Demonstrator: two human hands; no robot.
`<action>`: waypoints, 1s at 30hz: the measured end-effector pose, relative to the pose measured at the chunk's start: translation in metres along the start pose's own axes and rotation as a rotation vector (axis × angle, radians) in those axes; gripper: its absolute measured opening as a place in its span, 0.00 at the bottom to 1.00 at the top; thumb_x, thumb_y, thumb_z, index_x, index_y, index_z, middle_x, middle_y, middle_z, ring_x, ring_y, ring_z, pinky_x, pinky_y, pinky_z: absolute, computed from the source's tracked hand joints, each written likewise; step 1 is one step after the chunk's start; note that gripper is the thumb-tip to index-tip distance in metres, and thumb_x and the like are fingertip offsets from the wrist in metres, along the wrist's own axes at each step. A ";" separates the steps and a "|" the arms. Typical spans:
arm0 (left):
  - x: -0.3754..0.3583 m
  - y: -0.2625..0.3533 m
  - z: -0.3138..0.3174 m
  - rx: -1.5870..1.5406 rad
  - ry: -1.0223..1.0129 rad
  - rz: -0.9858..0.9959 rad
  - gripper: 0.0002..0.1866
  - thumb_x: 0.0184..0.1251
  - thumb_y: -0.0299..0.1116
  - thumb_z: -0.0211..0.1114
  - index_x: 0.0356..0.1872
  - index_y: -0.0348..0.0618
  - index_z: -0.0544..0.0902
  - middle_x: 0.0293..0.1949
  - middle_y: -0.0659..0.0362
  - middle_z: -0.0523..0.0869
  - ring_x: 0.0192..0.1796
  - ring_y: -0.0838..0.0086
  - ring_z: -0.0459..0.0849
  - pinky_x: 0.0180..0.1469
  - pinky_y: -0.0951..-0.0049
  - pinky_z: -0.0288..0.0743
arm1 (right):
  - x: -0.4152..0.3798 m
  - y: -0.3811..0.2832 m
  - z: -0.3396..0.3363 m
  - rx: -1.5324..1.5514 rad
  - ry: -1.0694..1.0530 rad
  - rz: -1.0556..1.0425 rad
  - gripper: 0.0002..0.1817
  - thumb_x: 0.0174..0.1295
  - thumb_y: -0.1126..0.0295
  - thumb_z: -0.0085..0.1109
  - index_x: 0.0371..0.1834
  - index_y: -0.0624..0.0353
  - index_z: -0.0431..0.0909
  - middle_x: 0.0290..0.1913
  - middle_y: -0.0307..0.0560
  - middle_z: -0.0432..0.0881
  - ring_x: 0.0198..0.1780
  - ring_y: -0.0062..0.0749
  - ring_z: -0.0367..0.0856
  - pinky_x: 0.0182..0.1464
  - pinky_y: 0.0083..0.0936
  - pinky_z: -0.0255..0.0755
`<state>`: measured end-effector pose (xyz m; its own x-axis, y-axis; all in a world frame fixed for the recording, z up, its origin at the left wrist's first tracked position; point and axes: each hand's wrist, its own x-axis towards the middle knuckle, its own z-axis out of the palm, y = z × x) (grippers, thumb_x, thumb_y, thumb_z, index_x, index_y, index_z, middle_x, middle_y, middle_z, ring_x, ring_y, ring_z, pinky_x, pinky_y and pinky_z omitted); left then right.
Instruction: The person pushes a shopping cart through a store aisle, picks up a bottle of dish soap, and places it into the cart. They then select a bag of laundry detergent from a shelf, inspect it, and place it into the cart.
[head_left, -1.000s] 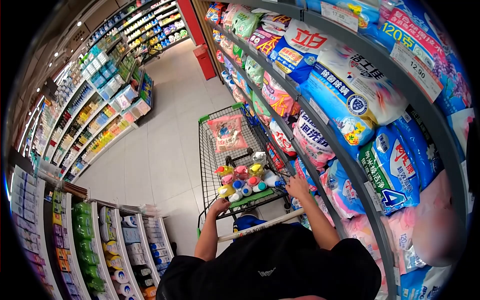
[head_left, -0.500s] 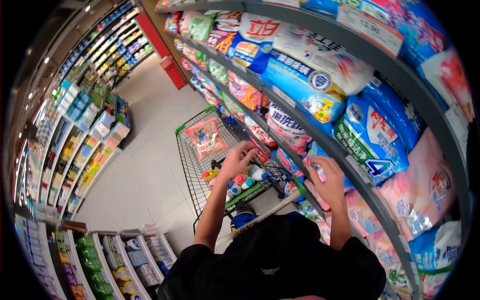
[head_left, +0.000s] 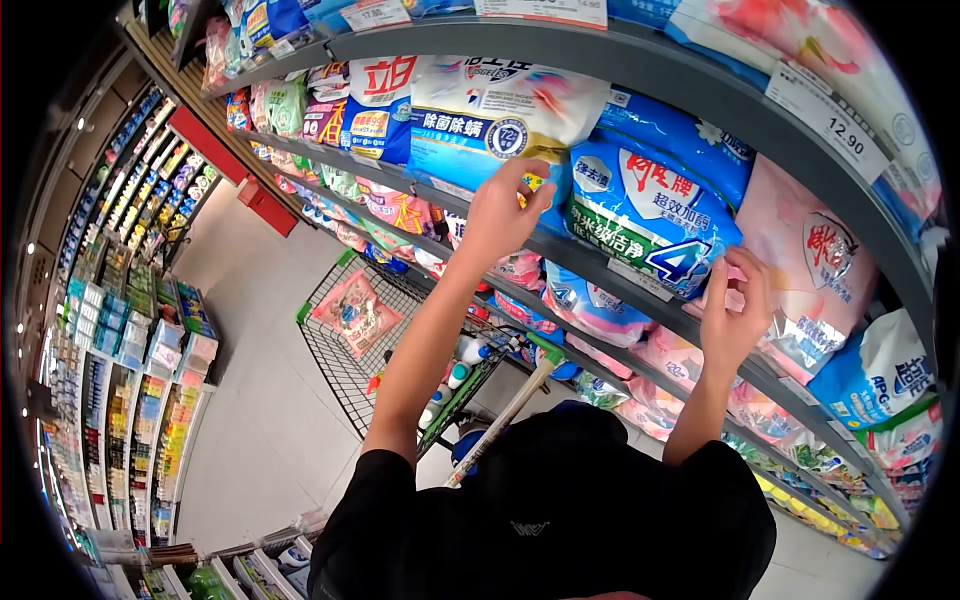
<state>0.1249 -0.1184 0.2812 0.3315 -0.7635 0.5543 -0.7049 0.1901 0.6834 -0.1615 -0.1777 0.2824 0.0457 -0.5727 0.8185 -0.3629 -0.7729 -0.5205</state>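
Note:
A blue detergent bag with a green band and a large "4" [head_left: 655, 205] lies on the shelf in front of me. My left hand [head_left: 512, 207] hovers at its left side, fingers bent but apart, overlapping the blue-and-white bag [head_left: 490, 110] beside it. Near the lower right corner of the blue bag is my right hand [head_left: 737, 305], its fingers loosely curled and nothing seen in them. A pink detergent bag [head_left: 815, 255] sits just behind and right of that hand. Another blue bag [head_left: 675, 135] lies behind the one with the "4".
Down to the left, a wire shopping cart [head_left: 335, 395] holds a pink bag [head_left: 357, 313] and several bottles; its handle [head_left: 505, 415] is close to my body. Grey shelf edges [head_left: 690, 60] with price tags run above and below the bags. More shelves [head_left: 130, 370] line the aisle's left side.
Both hands have moved from above the cart toward the shelf of bags, the left one up to the blue bags. The view has turned right, so the cart sits further left.

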 end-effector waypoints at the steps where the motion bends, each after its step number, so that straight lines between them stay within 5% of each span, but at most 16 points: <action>1: 0.006 0.000 0.004 -0.025 -0.003 -0.046 0.15 0.63 0.34 0.68 0.46 0.35 0.81 0.39 0.53 0.87 0.29 0.66 0.84 0.33 0.68 0.77 | 0.003 0.001 -0.001 -0.032 0.022 0.004 0.09 0.60 0.78 0.64 0.43 0.67 0.79 0.43 0.51 0.83 0.40 0.32 0.82 0.38 0.22 0.78; 11: 0.036 -0.003 0.025 -0.267 -0.076 -0.221 0.18 0.68 0.36 0.64 0.48 0.28 0.81 0.36 0.51 0.88 0.25 0.75 0.85 0.26 0.76 0.74 | 0.000 0.026 0.006 -0.152 0.023 0.285 0.14 0.62 0.66 0.66 0.42 0.67 0.80 0.28 0.47 0.83 0.27 0.26 0.81 0.32 0.23 0.75; 18: 0.043 -0.005 0.030 -0.281 -0.043 -0.262 0.16 0.67 0.34 0.65 0.46 0.29 0.83 0.36 0.53 0.87 0.23 0.77 0.83 0.25 0.79 0.72 | 0.008 0.027 0.007 -0.100 0.012 0.383 0.13 0.61 0.65 0.67 0.33 0.67 0.80 0.27 0.47 0.83 0.26 0.26 0.80 0.30 0.22 0.73; 30: 0.048 -0.004 0.036 -0.246 0.012 -0.289 0.15 0.64 0.36 0.69 0.37 0.28 0.86 0.25 0.55 0.86 0.21 0.79 0.78 0.23 0.77 0.70 | 0.005 0.041 0.011 0.122 0.091 0.416 0.11 0.60 0.69 0.67 0.37 0.67 0.83 0.26 0.41 0.82 0.26 0.18 0.75 0.31 0.18 0.69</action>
<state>0.1215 -0.1775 0.2875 0.5034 -0.8000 0.3264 -0.4098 0.1115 0.9053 -0.1665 -0.2153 0.2627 -0.1657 -0.8197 0.5483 -0.2206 -0.5111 -0.8307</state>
